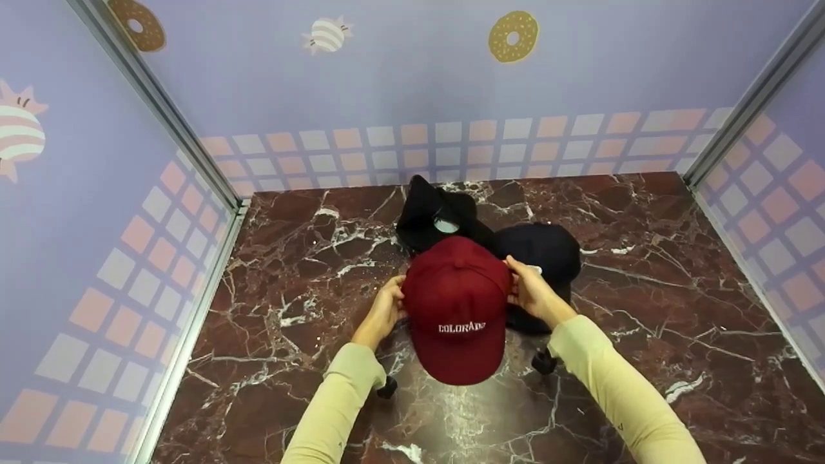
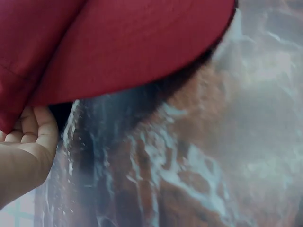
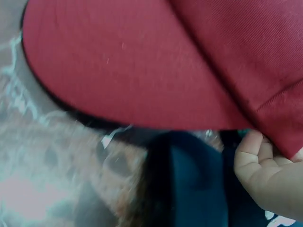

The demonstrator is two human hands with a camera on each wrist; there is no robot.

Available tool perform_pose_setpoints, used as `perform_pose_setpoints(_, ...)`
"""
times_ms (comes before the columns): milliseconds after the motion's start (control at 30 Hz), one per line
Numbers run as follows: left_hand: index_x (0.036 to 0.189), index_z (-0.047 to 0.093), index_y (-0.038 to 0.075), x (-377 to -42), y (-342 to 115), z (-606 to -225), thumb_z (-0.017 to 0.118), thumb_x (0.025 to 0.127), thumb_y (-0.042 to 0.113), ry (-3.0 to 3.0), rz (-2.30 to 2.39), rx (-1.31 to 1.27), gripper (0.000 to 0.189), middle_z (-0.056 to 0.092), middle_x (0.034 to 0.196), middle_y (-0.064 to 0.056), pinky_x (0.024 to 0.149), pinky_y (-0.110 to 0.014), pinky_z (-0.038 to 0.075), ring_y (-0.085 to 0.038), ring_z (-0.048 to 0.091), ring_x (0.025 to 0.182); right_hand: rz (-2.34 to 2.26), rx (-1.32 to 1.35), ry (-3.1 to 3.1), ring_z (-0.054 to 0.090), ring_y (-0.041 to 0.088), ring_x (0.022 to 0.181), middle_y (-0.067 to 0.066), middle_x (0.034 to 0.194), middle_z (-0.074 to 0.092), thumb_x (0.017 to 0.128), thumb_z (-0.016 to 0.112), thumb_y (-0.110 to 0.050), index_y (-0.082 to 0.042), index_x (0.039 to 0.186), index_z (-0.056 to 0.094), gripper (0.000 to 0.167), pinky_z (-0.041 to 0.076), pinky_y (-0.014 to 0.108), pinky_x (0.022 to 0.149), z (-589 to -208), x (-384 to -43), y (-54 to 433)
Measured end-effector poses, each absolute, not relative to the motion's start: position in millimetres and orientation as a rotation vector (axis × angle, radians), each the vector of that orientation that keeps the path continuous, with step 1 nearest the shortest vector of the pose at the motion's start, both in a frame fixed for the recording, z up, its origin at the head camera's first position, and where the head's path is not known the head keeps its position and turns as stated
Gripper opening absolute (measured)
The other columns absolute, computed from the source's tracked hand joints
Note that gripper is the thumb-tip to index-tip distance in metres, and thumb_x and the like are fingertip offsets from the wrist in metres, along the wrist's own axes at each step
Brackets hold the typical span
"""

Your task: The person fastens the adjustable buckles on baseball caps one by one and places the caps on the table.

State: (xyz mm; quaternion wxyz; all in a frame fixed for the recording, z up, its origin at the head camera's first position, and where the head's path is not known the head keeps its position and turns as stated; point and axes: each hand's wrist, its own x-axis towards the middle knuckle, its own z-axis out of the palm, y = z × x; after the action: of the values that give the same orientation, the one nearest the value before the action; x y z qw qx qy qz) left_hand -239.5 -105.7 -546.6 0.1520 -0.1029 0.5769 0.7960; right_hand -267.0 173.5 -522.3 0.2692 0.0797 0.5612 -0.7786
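Between both hands is a red baseball cap (image 1: pixel 459 290) with white "COLORADO" lettering, its brim (image 2: pixel 137 47) pointing toward the person. The left hand (image 1: pixel 387 303) grips the cap's left edge, fingers curled under the rim in the left wrist view. On the opposite edge, the right hand (image 1: pixel 532 290) holds the cap with fingertips tucked beneath it, as the right wrist view shows. Behind the red cap lies a black cap (image 1: pixel 419 212) with a pale patch showing. A dark navy cap (image 1: pixel 544 248) sits to the right, partly covered by the right hand.
The caps are over a dark red marbled tabletop (image 1: pixel 290 361) with white veins. A lilac back wall (image 1: pixel 412 77) with pink and white squares stands behind, and similar panels with metal edge strips (image 1: pixel 187 348) close in both sides.
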Motion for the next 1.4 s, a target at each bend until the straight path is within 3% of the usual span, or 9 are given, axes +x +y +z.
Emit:
perform_pose_setpoints(200,0.118,0.043,0.005,-238,-110,-558,0.03,0.068,0.003,1.755,2.114,-0.359,0.052,0.053,0.073,0.005,0.059,-0.029,0.04,-0.011,0.049,0.062,-1.995,0.196,1.733,0.054,0.008,0.067,-0.007,0.073,0.057,0.09,0.042,-0.04,-0.018,0.095,0.051,0.024,0.044,0.026,0.066,-533,-266,175)
perform_pose_setpoints(367,0.123,0.041,0.006,-237,-114,-563,0.028,0.069,0.004,1.814,2.005,-0.398,0.056,0.052,0.077,0.002,0.062,-0.031,0.041,-0.013,0.049,0.064,-1.928,0.188,1.833,0.051,0.011,0.081,-0.005,0.085,0.054,0.088,0.046,-0.041,-0.006,0.117,0.044,0.045,0.041,0.029,0.078,-539,-266,176)
perform_pose_setpoints(500,0.122,0.04,0.007,-236,-116,-566,0.028,0.07,0.004,1.827,1.948,-0.418,0.054,0.049,0.081,-0.002,0.064,-0.031,0.042,-0.014,0.046,0.064,-1.875,0.17,1.908,0.048,0.017,0.097,0.0,0.102,0.053,0.088,0.047,-0.04,0.0,0.127,0.039,0.056,0.037,0.034,0.09,-540,-265,176)
perform_pose_setpoints(700,0.117,0.042,0.007,-235,-120,-563,0.029,0.073,0.006,1.935,1.799,-0.419,0.046,0.044,0.085,-0.004,0.064,-0.03,0.043,-0.016,0.044,0.067,-1.788,0.068,2.015,0.033,0.028,0.124,0.017,0.134,0.038,0.088,0.049,-0.033,0.001,0.13,0.037,0.055,0.024,0.044,0.104,-536,-263,173)
perform_pose_setpoints(833,0.097,0.046,0.006,-237,-122,-555,0.033,0.074,0.009,2.075,1.645,-0.42,0.027,0.046,0.086,-0.005,0.062,-0.032,0.044,-0.019,0.049,0.072,-1.727,-0.001,2.089,0.035,0.026,0.121,0.018,0.134,0.038,0.088,0.05,-0.032,0.0,0.13,0.038,0.055,0.026,0.043,0.102,-530,-263,172)
perform_pose_setpoints(1000,0.098,0.051,0.006,-243,-123,-541,0.039,0.076,0.013,2.222,1.474,-0.42,0.027,0.05,0.095,-0.007,0.067,-0.038,0.042,-0.021,0.051,0.079,-1.744,-0.102,2.157,0.046,0.014,0.105,0.022,0.129,0.042,0.086,0.053,-0.027,0.004,0.128,0.039,0.054,0.032,0.036,0.095,-515,-269,168)
perform_pose_setpoints(1133,0.096,0.055,0.005,-247,-125,-532,0.044,0.075,0.013,2.371,1.362,-0.335,0.025,0.051,0.082,-0.006,0.056,-0.029,0.038,-0.016,0.046,0.07,-1.755,-0.172,2.17,0.046,0.02,0.112,0.025,0.131,0.04,0.086,0.054,-0.02,0.007,0.127,0.039,0.052,0.033,0.034,0.096,-497,-272,162)
perform_pose_setpoints(1267,0.099,0.057,0.002,-254,-126,-528,0.048,0.073,0.011,2.497,1.345,-0.195,0.028,0.055,0.089,-0.009,0.062,-0.028,0.041,-0.019,0.049,0.078,-1.699,-0.271,2.229,0.038,0.03,0.122,0.022,0.131,0.041,0.084,0.056,-0.02,0.004,0.126,0.042,0.051,0.032,0.04,0.099,-491,-278,155)
perform_pose_setpoints(1400,0.098,0.058,0.011,-304,-141,-614,0.054,0.07,0.017,2.579,1.356,-0.078,0.029,0.058,0.096,-0.006,0.072,-0.03,0.042,-0.018,0.051,0.086,-1.603,-0.383,2.329,0.039,0.031,0.121,0.02,0.13,0.044,0.084,0.058,-0.02,0.001,0.124,0.046,0.047,0.034,0.042,0.096,-485,-281,146)
